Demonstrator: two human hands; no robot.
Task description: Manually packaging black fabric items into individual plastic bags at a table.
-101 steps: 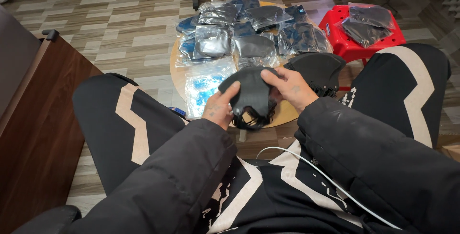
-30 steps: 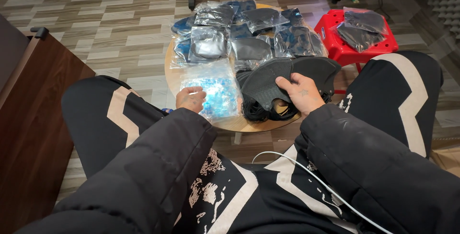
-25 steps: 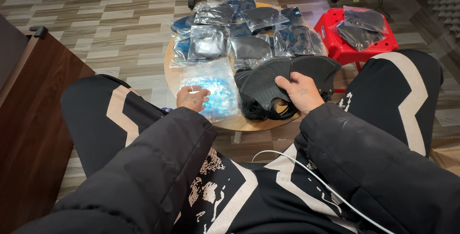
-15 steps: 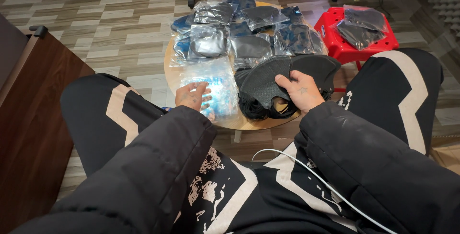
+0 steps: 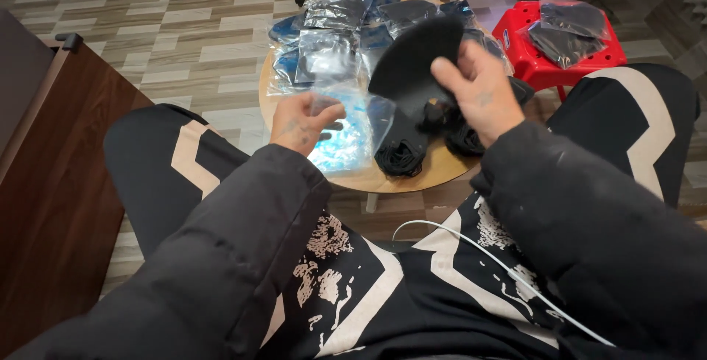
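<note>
I have just the one view, from the camera on my head, tilted steeply down and forward over my lap. It sits close above my dark-sleeved arms and both hands, which fill the lower frame. Beyond them it faces a small round wooden table, a red plastic stool and wood-patterned floor.

Wood-plank floor, round table, red stool, brown cabinet at left.
</note>
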